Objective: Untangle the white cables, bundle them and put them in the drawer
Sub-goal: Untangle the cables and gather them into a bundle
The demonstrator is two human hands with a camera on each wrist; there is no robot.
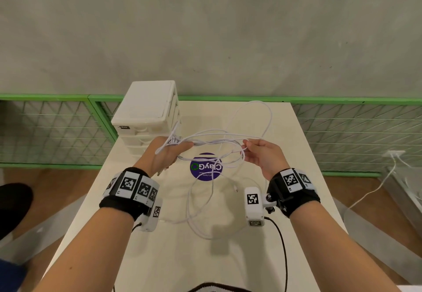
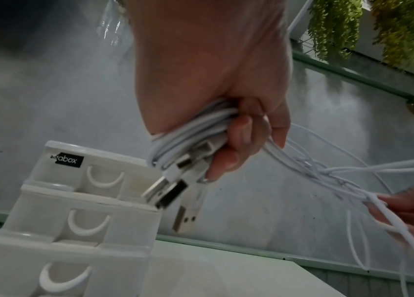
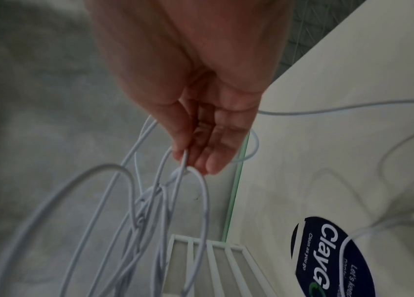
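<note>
Several thin white cables [image 1: 219, 142] stretch in a tangle between my two hands above the table. My left hand [image 1: 170, 152] grips a bunch of their strands, and the USB plugs [image 2: 175, 188] stick out below its curled fingers [image 2: 239, 138]. My right hand [image 1: 253, 152] pinches a strand at the tangle [image 3: 184, 160] between thumb and fingertips. Loose loops reach toward the far edge and trail down on the table [image 1: 205, 221]. The white drawer unit [image 1: 146, 118] stands at the far left, just behind my left hand, with its drawers [image 2: 86, 221] pushed in.
The cream table [image 1: 159, 257] bears a round purple sticker [image 1: 206, 167] under the cables. A green-framed mesh fence [image 1: 54, 129] runs behind the table before a grey wall. Another white cable [image 1: 376, 186] hangs off to the right, beyond the table.
</note>
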